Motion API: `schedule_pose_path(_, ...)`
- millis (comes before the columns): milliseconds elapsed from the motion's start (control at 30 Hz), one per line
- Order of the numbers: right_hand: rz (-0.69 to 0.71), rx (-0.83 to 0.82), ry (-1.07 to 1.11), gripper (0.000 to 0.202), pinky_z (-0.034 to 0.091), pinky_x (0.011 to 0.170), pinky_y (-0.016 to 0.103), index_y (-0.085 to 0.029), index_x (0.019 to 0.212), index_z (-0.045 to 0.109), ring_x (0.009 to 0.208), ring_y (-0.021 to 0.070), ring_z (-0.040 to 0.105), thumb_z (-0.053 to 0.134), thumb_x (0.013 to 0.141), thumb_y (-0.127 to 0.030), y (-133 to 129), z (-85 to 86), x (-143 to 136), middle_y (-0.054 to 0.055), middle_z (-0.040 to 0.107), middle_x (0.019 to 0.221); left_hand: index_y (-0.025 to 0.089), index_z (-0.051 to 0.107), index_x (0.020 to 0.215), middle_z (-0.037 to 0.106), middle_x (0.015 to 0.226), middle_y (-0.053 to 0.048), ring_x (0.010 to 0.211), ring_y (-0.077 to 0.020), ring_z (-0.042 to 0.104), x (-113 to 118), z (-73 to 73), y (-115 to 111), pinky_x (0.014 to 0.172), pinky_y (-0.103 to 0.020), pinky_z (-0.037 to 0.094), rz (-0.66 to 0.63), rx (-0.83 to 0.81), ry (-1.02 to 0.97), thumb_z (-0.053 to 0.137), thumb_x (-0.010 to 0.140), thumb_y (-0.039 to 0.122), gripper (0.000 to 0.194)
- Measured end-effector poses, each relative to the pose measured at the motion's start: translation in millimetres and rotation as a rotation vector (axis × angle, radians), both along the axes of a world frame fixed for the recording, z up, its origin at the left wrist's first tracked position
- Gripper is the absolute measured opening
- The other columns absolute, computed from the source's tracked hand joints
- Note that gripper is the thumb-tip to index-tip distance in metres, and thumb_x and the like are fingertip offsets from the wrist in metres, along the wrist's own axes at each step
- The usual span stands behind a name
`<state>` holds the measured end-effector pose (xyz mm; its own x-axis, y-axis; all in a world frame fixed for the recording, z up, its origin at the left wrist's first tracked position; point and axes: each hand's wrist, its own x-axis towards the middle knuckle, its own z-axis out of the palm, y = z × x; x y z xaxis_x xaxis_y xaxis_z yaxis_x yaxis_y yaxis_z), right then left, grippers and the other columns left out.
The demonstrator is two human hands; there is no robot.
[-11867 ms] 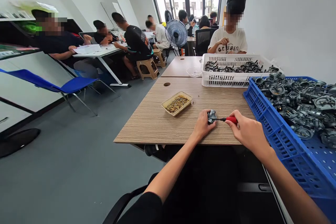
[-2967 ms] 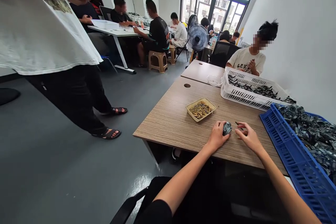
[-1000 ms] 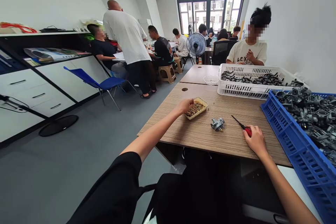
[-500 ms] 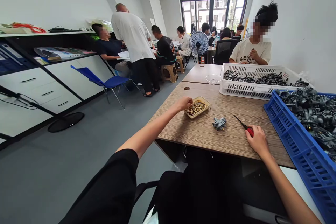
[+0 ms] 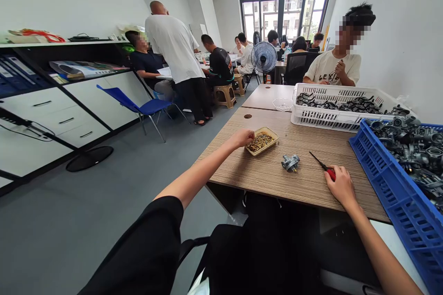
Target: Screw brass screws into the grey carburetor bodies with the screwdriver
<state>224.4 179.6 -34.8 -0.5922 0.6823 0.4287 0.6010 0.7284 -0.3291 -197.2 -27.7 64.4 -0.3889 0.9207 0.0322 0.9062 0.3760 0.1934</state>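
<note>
Left hand (image 5: 242, 138) at the left edge of the small tray (image 5: 268, 148), fingertips bunched over brass pieces (image 5: 262, 141) inside; can't tell if they pinch one. Right hand (image 5: 341, 186) closed around red handle of screwdriver (image 5: 331, 174), shaft slanting to upper left. Metal part (image 5: 290, 162) on table (image 5: 238, 170) between hands, a bit nearer the right, long axis roughly crosswise, lower right of tray. Blue crate (image 5: 384, 179) at right edge, full of metal parts; white crate (image 5: 325, 120) upper right, dark parts inside.
</note>
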Motion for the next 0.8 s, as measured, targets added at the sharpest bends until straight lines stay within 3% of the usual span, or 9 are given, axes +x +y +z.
schedule_pose_path(500,-0.005,-0.026,-0.007,0.028,0.047,0.087,0.042,-0.02,0.108,0.066,0.095,0.0289,0.059,0.053,0.093,-0.039,-3.3,3.9,0.3,0.013,0.063,0.104,0.022,0.077,0.098,0.078,0.094,-0.003,0.082,-0.0171,0.07,10.6,4.9,5.9,0.07,-0.023,0.048,0.016,0.008,-0.005,0.059,0.087,0.017,0.021)
schedule_pose_path(800,0.003,-0.038,0.012,0.028,0.047,0.088,0.043,-0.02,0.107,0.065,0.095,0.029,0.058,0.051,0.092,-0.04,-4.6,4.5,-0.4,0.013,0.063,0.103,0.02,0.075,0.103,0.077,0.102,-0.006,0.092,-0.019,0.069,17.9,4.4,47.7,0.076,-0.024,0.049,-0.015,0.061,0.018,0.059,0.09,0.016,0.021)
